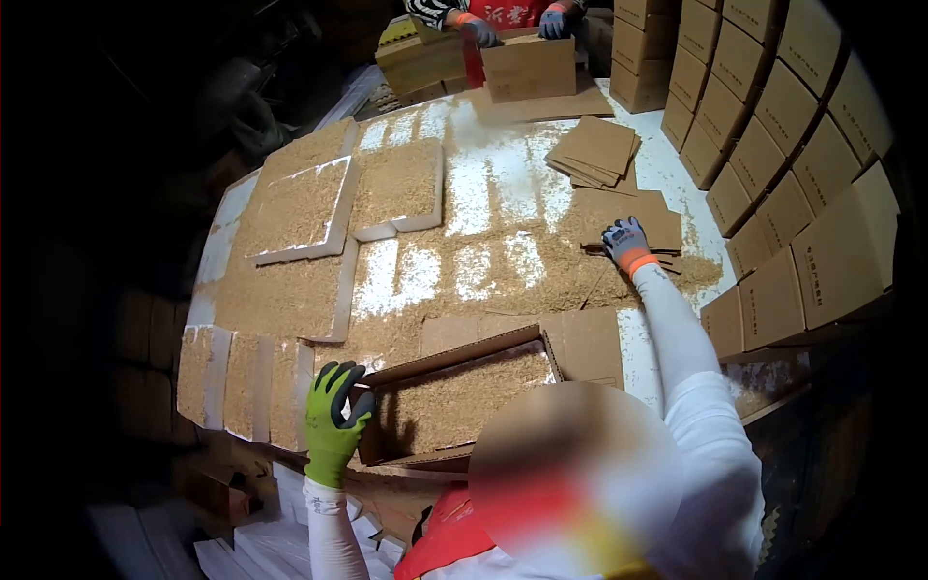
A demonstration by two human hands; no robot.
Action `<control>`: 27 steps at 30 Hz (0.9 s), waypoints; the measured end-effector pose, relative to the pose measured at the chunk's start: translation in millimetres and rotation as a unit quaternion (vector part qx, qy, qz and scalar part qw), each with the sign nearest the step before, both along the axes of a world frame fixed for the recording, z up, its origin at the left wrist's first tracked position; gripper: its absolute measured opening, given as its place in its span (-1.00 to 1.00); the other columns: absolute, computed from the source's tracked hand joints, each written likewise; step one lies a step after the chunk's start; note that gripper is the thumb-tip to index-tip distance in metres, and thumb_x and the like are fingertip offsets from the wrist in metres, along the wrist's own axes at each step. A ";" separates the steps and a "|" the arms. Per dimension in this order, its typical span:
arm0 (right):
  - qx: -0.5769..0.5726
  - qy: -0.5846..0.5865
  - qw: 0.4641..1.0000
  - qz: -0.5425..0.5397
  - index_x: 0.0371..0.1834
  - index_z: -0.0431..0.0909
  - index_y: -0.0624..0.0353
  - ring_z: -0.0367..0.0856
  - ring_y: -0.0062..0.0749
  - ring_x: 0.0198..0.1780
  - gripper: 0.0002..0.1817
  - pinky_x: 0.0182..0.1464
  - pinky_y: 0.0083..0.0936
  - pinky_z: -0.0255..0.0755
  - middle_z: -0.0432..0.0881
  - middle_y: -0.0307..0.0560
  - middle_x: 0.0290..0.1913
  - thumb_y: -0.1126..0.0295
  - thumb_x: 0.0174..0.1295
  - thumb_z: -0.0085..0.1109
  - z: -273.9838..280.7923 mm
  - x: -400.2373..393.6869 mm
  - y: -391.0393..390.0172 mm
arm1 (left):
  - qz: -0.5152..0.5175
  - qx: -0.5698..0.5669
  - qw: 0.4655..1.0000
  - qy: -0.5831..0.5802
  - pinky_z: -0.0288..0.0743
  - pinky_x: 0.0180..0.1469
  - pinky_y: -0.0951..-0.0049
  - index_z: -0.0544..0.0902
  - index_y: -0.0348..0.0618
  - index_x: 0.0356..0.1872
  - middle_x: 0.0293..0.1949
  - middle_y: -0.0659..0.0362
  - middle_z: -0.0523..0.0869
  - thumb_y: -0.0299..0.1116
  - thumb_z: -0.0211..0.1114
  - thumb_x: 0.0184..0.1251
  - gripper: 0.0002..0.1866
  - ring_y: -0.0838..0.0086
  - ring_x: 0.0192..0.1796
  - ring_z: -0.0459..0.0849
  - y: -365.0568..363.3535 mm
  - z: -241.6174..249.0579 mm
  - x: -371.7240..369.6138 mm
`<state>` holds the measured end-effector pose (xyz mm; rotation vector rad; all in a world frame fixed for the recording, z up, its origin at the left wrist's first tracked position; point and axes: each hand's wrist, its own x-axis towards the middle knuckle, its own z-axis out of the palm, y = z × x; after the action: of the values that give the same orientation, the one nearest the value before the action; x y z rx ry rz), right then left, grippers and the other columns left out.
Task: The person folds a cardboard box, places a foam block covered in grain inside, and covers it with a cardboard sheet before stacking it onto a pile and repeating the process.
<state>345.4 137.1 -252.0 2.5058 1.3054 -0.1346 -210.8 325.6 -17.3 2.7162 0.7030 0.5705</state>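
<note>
An open cardboard box [464,357] lies in front of me, with a layer of tan granules [454,401] inside. Its near right part is hidden behind a blurred patch. My left hand [335,411], in a green glove with grey fingers, is at the box's left end, thumb at the corner and fingers apart. Farther right, my right hand [626,242], in a grey glove with an orange cuff, has its fingers curled on the edge of a cardboard sheet [662,227]. What lies under its fingertips is partly hidden.
Granule-covered white blocks [396,188] lie on the table's left half. Loose cardboard sheets [594,153] are piled beyond my right hand. Stacked cartons [773,164] line the right edge. Across the table, a person in grey gloves holds another cardboard box [529,70].
</note>
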 end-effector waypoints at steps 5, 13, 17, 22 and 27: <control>0.348 0.183 0.917 0.065 -0.07 0.64 -0.02 0.60 0.08 -0.03 -0.69 -0.02 -0.08 0.48 0.66 0.05 -0.06 0.07 0.31 0.12 51.2 -24.3 35.4 | 0.030 -0.073 0.996 -0.048 0.37 0.32 0.20 0.67 -0.11 0.09 0.14 0.09 0.65 -0.54 0.29 0.18 -0.61 0.13 0.27 0.52 6.4 6.7 -15.2; 0.405 0.076 0.802 0.433 0.14 0.51 -0.04 0.66 -0.08 -0.06 -0.59 -0.03 -0.23 0.54 0.67 -0.08 -0.01 0.06 0.31 0.18 255.5 -201.6 115.5 | -0.060 -0.055 0.966 -0.246 0.40 0.30 0.21 0.38 -0.18 0.38 0.26 -0.05 0.54 -0.25 0.56 0.01 -0.15 0.10 0.29 0.51 1.7 31.5 91.9; 0.323 0.192 0.846 0.379 0.25 0.44 -0.07 0.68 -0.12 0.01 -0.22 0.03 -0.28 0.55 0.67 -0.02 0.01 -0.21 0.01 0.41 327.2 -252.6 87.5 | -0.063 -0.378 0.889 -0.252 0.58 0.03 0.47 0.61 -0.40 0.05 -0.06 0.08 0.75 -0.67 0.31 0.15 -0.62 0.48 -0.05 0.70 35.4 -4.8 75.5; 0.343 0.299 0.863 0.219 -0.12 0.66 0.21 0.66 -0.53 -0.28 -0.66 -0.13 -0.58 0.53 0.73 -0.14 -0.28 0.36 0.05 0.49 325.7 -222.3 23.9 | -0.123 -0.428 0.854 -0.270 0.60 0.13 0.39 0.58 -0.41 0.08 -0.04 0.05 0.73 -0.64 0.31 0.26 -0.65 0.37 -0.02 0.71 50.4 -14.6 -4.5; 0.429 0.323 0.815 0.219 -0.10 0.63 0.30 0.63 -0.58 -0.23 -0.70 -0.11 -0.58 0.52 0.69 -0.21 -0.29 0.51 0.09 0.43 334.1 -246.7 -3.3 | -0.120 -0.434 0.827 -0.338 0.61 0.02 0.47 0.67 -0.38 -0.06 -0.14 0.12 0.77 -0.70 0.32 0.19 -0.72 0.49 -0.07 0.72 38.7 13.3 -22.9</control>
<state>98.8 133.8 82.1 2.8327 2.7000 -0.3894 -233.7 364.2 -4.0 1.5558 0.2905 0.8223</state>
